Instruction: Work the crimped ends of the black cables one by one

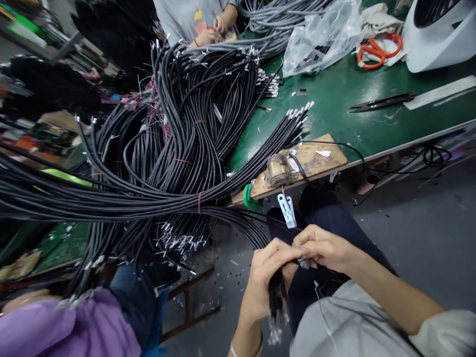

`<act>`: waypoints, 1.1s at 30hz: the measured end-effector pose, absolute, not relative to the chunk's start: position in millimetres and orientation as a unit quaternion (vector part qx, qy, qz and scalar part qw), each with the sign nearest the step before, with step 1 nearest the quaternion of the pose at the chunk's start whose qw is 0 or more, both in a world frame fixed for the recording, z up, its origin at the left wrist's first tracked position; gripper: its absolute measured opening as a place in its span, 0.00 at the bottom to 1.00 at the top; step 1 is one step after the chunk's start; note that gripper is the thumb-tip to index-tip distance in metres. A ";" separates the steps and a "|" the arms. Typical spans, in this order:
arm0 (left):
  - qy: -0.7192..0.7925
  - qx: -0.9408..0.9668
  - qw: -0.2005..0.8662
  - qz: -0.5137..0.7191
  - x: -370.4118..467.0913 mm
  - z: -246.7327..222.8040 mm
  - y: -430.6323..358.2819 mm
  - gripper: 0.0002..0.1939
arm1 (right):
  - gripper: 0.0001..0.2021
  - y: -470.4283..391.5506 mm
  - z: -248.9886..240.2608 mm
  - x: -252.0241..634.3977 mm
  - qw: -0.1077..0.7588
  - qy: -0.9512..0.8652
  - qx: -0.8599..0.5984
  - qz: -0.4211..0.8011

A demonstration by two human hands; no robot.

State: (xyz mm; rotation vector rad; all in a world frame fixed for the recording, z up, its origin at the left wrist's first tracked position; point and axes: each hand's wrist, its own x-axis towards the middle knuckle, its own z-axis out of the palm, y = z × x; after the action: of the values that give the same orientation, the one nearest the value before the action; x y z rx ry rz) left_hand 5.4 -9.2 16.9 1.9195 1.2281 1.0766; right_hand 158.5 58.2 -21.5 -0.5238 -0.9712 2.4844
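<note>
My left hand [266, 272] is wrapped round a bunch of black cables [247, 223], above my lap. Their pale stripped ends [275, 329] hang down below the fist. Close against it, my right hand [327, 246] is closed in a pinch. Between the fingertips of both hands shows a small greyish cable end [304, 262], too blurred to make out fully. Just above the hands, a light blue clothes peg [286, 210] hangs from a taped brown block [279, 170] on a wooden board [316, 157].
Large bundles of black cable [197, 134] spread over the green table [345, 89]. A green clamp [252, 197] grips the board's edge. Dark scissors [383, 102], orange-handled scissors [379, 51] and a plastic bag [322, 39] lie farther back. Co-workers sit opposite and at my left.
</note>
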 end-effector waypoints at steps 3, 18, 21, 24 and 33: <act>0.460 0.714 0.271 0.453 10.9 10.0 -8.9 0.08 | 0.11 72.1 -15.9 160.0 0.220 -0.381 -0.245 0.864; 0.498 0.634 0.029 0.591 44.9 -3.5 14.3 0.14 | 0.22 103.2 1.6 129.7 0.387 -0.264 -0.258 0.845; 0.506 0.644 0.023 0.574 44.7 -4.7 17.5 0.14 | 0.20 99.4 -5.2 127.0 0.401 -0.212 -0.229 0.861; 0.515 0.646 0.033 0.563 44.0 -4.8 17.4 0.13 | 0.21 96.9 -11.5 128.3 0.382 -0.194 -0.205 0.880; 0.496 0.638 0.057 0.586 35.6 -11.8 -0.1 0.07 | 0.22 74.8 -28.3 142.1 0.426 -0.265 -0.234 0.833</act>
State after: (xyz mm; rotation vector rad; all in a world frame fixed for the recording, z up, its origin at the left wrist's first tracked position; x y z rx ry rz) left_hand 35.6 -0.1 -11.8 1.9348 1.5038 1.7770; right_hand 142.1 74.8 -28.3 -0.5860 -0.6625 2.0810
